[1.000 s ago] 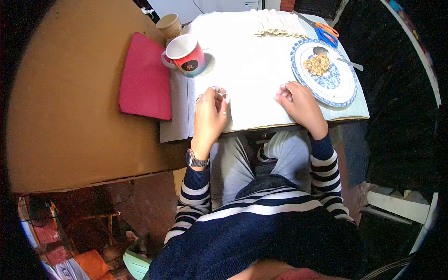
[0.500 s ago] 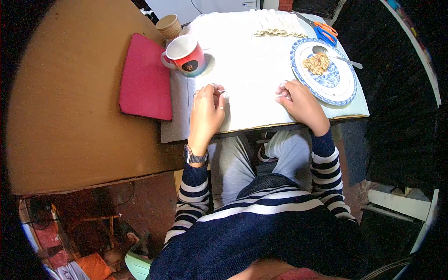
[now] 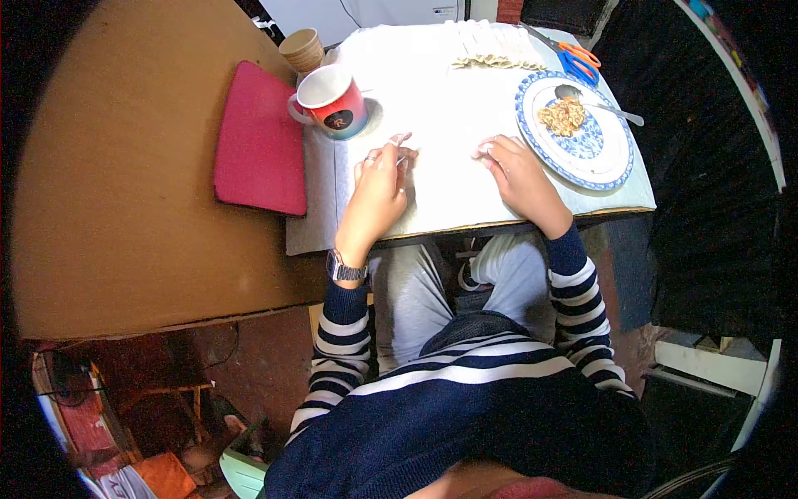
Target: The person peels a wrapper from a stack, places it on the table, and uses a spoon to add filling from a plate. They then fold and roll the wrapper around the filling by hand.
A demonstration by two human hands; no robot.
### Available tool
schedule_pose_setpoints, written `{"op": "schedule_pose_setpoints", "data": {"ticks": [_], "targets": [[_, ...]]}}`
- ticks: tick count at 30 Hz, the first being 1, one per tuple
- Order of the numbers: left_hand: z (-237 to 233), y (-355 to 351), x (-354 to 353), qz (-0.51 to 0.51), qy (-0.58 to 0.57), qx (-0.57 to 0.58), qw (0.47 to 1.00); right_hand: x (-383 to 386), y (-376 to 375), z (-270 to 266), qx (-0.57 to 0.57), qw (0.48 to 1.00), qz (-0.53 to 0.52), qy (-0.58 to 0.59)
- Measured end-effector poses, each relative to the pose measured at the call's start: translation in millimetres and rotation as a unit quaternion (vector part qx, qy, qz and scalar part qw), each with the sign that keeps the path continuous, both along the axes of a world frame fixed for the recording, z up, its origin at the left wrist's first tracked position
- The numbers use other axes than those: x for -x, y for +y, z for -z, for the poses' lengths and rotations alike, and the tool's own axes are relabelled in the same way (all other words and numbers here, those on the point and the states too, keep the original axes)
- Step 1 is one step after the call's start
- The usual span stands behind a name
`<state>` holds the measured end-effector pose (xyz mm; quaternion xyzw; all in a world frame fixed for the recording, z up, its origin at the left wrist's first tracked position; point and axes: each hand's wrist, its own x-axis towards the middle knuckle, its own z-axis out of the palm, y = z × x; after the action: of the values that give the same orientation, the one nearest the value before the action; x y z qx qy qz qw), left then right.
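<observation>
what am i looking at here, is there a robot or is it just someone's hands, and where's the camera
There's no robot: these are a person's two bare hands. The camera is worn on the head and looks forward and down, so you also see the lap and striped sleeves.

The left hand, with a watch on its wrist, and the right hand are over the white cloth, fingers curled. Whether they pinch something small, I can't tell.

Beyond the left hand is a mug, with a beige cup behind it and a flat red thing to its left. Near the right hand is a plate with crumbly food and a spoon. At the far edge are pale pleated pieces and scissors.
</observation>
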<state>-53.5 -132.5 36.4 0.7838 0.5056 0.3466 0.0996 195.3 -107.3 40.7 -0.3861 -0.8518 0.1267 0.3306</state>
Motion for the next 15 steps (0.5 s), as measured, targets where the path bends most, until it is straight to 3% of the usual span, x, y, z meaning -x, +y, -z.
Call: {"op": "schedule_pose_setpoints", "data": {"ticks": [8, 11, 15], "targets": [[0, -6, 2, -0.026, 0.005, -0.027, 0.999, -1, -4, -4, 0.022, 0.999, 0.015, 0.041], [-1, -3, 7, -0.027, -0.042, 0.017, 0.999, -6, -9, -5, 0.009, 0.998, 0.033, 0.06], [0, -5, 8, -0.023, -0.029, -0.024, 0.999, -5, -19, -5, 0.0, 0.993, 0.047, 0.105]]}}
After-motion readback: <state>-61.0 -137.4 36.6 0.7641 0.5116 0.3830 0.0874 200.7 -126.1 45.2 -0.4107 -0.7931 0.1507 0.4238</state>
